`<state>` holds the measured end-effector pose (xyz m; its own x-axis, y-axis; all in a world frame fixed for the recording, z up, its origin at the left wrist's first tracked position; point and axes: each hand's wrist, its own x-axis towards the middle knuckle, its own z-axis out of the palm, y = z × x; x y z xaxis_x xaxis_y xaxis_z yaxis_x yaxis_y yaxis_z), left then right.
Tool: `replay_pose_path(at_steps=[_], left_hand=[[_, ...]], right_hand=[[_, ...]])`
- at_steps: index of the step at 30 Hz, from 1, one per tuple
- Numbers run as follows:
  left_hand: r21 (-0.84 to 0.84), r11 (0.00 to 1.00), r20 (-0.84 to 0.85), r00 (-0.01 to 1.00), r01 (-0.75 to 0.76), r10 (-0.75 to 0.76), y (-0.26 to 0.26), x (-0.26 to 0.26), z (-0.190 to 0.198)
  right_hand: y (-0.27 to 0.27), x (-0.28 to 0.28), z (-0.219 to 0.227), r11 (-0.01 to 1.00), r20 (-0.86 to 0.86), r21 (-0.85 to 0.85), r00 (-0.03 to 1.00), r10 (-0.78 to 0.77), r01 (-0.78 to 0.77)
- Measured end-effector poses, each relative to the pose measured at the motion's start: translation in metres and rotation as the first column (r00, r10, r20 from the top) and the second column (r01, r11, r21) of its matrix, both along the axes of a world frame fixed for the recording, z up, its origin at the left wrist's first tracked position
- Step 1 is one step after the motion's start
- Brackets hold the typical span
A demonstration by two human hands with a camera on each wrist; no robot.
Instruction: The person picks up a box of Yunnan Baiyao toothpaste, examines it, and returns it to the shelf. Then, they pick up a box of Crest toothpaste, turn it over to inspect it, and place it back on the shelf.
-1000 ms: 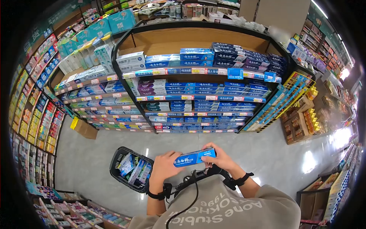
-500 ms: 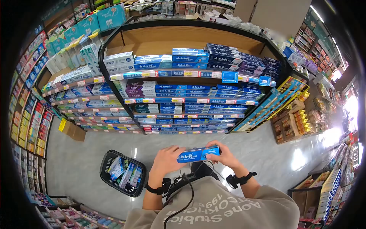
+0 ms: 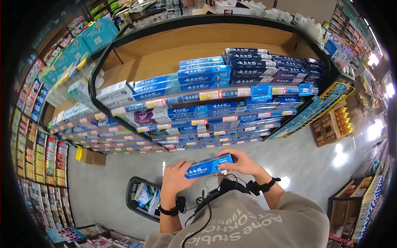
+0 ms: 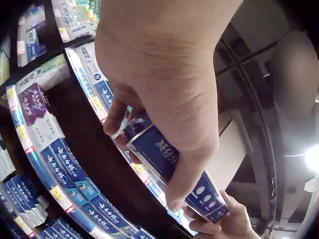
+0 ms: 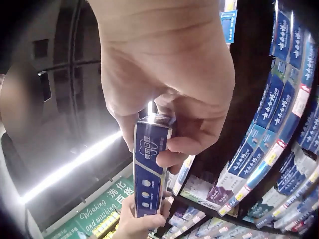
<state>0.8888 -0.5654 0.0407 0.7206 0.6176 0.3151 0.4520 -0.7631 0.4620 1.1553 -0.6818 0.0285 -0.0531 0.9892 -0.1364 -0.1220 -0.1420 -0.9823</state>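
A blue toothpaste box (image 3: 209,165) is held level in front of the chest, an end in each hand. The left hand (image 3: 177,178) grips its left end; in the left wrist view the thumb of that hand (image 4: 169,94) lies along the box (image 4: 157,152). The right hand (image 3: 244,164) pinches the other end, its thumb on the front face. In the right wrist view, the right hand's (image 5: 169,84) fingers curl round the near end of the box (image 5: 149,172), with the left hand (image 5: 139,221) at the far end.
A black basket (image 3: 131,194) with several boxes stands on the floor (image 3: 111,173) at the left. Ahead is a shelf unit (image 3: 165,39) stacked with toothpaste boxes (image 3: 204,73). A yellow wire rack (image 3: 316,111) stands at its right end, and a cardboard box (image 3: 92,157) sits at the left.
The view has shifted, so the shelves look larger and nearer and the basket sits partly behind the left arm. Both hands still hold the box.
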Motion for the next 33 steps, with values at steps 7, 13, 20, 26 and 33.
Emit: replay_pose_path(at_steps=[7,13,20,26,33], left_hand=[[0.19,0.976,0.097,0.987,0.106,-0.126,0.077,0.069,0.044],[-0.003,0.993,0.323,0.94,0.121,-0.113,0.132,0.103,0.1],[-0.17,0.983,0.572,0.819,0.072,0.039,0.154,0.139,0.099],[-0.251,0.966,0.679,0.722,0.059,0.133,0.185,0.147,0.099],[-0.346,0.938,0.619,0.751,-0.001,0.229,0.234,0.134,0.1]], right_hand=[[0.057,0.068,0.03,0.96,0.019,0.251,0.991,-0.133,0.124],[0.101,0.126,0.072,0.88,-0.072,0.431,0.979,-0.189,0.202],[0.131,0.158,0.101,0.816,-0.078,0.528,0.97,-0.23,0.236],[0.165,0.148,0.14,0.807,-0.132,0.472,0.933,-0.334,0.356],[0.21,0.138,0.16,0.703,0.334,0.677,0.761,-0.556,0.216]])
